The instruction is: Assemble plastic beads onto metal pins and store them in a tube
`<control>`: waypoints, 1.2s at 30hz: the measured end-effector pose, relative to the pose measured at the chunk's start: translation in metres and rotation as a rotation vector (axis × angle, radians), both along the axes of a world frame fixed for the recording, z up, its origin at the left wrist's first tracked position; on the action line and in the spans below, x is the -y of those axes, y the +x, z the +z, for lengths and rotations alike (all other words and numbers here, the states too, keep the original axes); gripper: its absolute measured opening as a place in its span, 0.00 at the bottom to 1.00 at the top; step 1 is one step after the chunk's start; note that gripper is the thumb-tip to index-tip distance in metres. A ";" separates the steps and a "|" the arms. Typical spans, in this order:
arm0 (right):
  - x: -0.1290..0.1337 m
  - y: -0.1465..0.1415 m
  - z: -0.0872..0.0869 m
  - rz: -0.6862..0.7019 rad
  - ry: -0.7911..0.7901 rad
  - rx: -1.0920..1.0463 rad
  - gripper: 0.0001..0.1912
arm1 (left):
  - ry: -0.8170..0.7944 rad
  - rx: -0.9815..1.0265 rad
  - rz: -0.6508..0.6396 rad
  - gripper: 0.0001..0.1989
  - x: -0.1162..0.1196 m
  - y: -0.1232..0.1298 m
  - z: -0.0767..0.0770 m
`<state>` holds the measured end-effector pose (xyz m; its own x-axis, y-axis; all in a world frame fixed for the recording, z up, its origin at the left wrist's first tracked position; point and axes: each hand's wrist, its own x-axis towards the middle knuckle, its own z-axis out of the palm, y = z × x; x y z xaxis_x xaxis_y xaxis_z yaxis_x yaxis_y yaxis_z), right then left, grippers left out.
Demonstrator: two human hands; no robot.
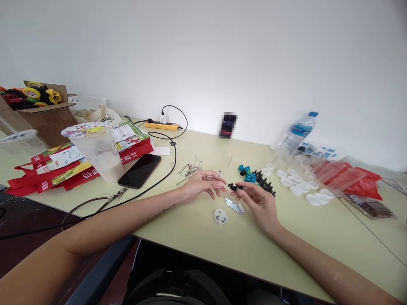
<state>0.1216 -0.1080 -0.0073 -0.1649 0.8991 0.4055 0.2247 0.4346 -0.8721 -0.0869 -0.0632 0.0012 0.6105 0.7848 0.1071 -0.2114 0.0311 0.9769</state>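
Over the middle of the table my left hand (203,184) pinches a thin bent metal wire (213,178). My right hand (259,206) grips a small black plastic part (235,187) between thumb and fingers. The wire's end meets or nearly meets the left end of the black part; I cannot tell whether it is inserted. Below the hands lie a row of silvery metal strips (234,206) and a round white lid (220,216) with a few tiny pieces in it. Several bent wires (190,167) are piled behind my left hand. Blue and black plastic parts (250,176) lie beyond my right hand.
On the right are white discs (297,186), clear plastic tubes (341,180), a red bag (365,180) and a water bottle (300,131). To the left stand a plastic cup (98,152), a phone (139,171) and a cardboard box (47,123). A black cable (155,180) crosses the table.
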 end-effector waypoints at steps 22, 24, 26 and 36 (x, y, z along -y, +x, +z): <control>-0.002 -0.001 0.000 -0.071 0.230 0.332 0.09 | -0.354 0.203 -0.035 0.16 0.004 0.010 -0.020; -0.001 -0.002 0.001 -0.076 0.255 0.336 0.09 | -0.342 0.213 -0.032 0.16 0.005 0.011 -0.020; 0.000 -0.002 0.002 -0.067 0.273 0.341 0.08 | -0.334 0.224 -0.018 0.15 0.006 0.013 -0.019; -0.002 -0.001 0.000 -0.040 0.247 0.350 0.10 | -0.358 0.230 0.021 0.12 0.007 0.016 -0.018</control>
